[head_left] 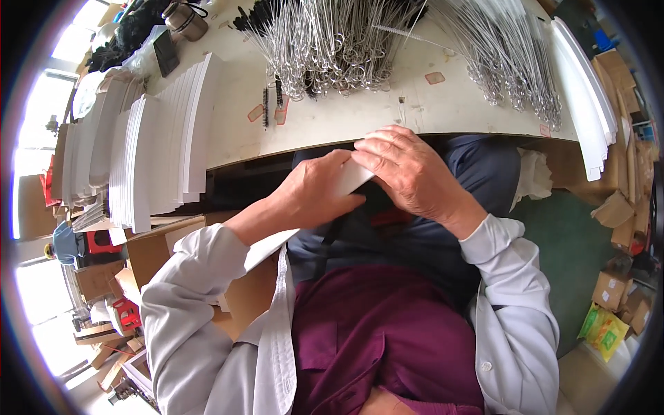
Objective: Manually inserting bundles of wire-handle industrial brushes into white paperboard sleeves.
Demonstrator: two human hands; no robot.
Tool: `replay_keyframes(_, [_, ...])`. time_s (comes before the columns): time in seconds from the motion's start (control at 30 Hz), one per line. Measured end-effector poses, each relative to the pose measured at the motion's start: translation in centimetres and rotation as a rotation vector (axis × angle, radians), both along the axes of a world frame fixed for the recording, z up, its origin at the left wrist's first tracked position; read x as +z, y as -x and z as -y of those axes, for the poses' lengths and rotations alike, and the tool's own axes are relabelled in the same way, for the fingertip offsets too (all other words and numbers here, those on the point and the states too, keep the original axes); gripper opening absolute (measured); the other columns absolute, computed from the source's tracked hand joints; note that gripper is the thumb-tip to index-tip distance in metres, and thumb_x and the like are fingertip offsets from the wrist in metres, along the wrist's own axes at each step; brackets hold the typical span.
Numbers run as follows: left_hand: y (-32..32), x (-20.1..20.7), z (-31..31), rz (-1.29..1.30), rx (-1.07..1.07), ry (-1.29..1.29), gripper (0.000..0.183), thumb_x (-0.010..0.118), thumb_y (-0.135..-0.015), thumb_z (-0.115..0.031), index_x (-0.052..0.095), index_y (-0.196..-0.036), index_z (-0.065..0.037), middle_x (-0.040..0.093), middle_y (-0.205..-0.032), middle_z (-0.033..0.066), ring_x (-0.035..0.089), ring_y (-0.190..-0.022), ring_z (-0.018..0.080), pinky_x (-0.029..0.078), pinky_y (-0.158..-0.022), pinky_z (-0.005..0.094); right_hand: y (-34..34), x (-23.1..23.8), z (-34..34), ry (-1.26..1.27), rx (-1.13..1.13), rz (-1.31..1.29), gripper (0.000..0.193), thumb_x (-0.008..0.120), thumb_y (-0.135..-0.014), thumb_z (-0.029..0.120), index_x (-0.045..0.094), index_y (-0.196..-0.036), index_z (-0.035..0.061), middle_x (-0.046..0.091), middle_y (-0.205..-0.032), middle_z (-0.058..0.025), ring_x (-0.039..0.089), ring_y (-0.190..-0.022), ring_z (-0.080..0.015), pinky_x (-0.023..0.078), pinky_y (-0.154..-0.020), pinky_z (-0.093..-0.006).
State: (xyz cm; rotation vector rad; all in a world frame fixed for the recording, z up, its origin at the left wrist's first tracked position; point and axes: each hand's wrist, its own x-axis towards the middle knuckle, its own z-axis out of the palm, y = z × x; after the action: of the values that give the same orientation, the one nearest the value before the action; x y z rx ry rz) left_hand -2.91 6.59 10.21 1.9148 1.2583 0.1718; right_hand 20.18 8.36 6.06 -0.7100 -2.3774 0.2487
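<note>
A long, narrow white carton [354,178] slants across my lap, just off the table's front edge. My left hand [311,187] is closed around its middle, thumb on the near side. At its far end my right hand [408,169] presses with its fingers together; the end itself is hidden beneath those fingers. Beyond my hands, a heap of thin wire brushes [332,59] with looped ends lies on the table. A second bunch of wire brushes [515,62] lies to its right.
White flat cartons [162,131] stand in a row at the left of the table [346,114]. More white cartons [584,90] lean at the right edge. Two black-bristled brushes [265,111] lie near small red-edged labels [434,78]. A metal flask [185,21] stands at the far left.
</note>
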Motion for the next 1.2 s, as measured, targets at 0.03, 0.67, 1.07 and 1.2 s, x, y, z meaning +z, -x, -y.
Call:
replay_keyframes(0.03, [-0.3, -0.7, -0.2, -0.011, 0.046, -0.021, 0.067, 0.086, -0.077, -0.027, 0.058, -0.13, 0.002, 0.07, -0.106, 0.0238, 0.072, -0.099, 0.038, 0.056, -0.086, 0.0425, 0.1, 0.1, 0.3, 0.001, -0.001, 0.0, 0.034, 0.071, -0.085, 0.008, 0.069, -0.119, 0.0014, 0.068, -0.124, -0.0125, 0.063, -0.118, -0.0312, 0.047, -0.109, -0.0468])
replay_keyframes(0.67, [-1.4, -4.6, 3.8, 0.075, 0.245, -0.111, 0.073, 0.085, -0.076, -0.024, 0.049, -0.137, -0.007, 0.072, -0.107, 0.0235, 0.072, -0.099, 0.0411, 0.059, -0.083, 0.0463, 1.3, -4.3, 5.5, 0.867, -0.325, -0.643, 0.021, 0.068, -0.101, 0.016, 0.073, -0.1, -0.004, 0.068, -0.076, -0.0129, 0.062, -0.065, -0.014, 0.048, -0.058, -0.0302])
replay_keyframes(1.07, [-2.4, -6.6, 4.7, 0.198, 0.31, -0.106, 0.068, 0.08, -0.078, -0.016, 0.046, -0.137, -0.013, 0.073, -0.099, 0.0225, 0.073, -0.093, 0.0437, 0.06, -0.078, 0.047, 2.6, -4.2, 6.6, 0.876, -0.258, -0.537, 0.015, 0.067, -0.097, 0.011, 0.07, -0.091, -0.0023, 0.068, -0.077, -0.0153, 0.067, -0.067, -0.0272, 0.049, -0.06, -0.0365])
replay_keyframes(1.2, [-2.7, -6.3, 4.9, 0.216, 0.402, -0.087, 0.061, 0.081, -0.078, -0.016, 0.05, -0.131, -0.012, 0.072, -0.1, 0.022, 0.073, -0.091, 0.0427, 0.06, -0.075, 0.0461, 2.4, -4.3, 6.5, 0.846, -0.248, -0.515, 0.015, 0.068, -0.096, 0.011, 0.07, -0.09, -0.0026, 0.068, -0.077, -0.0157, 0.067, -0.066, -0.0276, 0.049, -0.059, -0.0368])
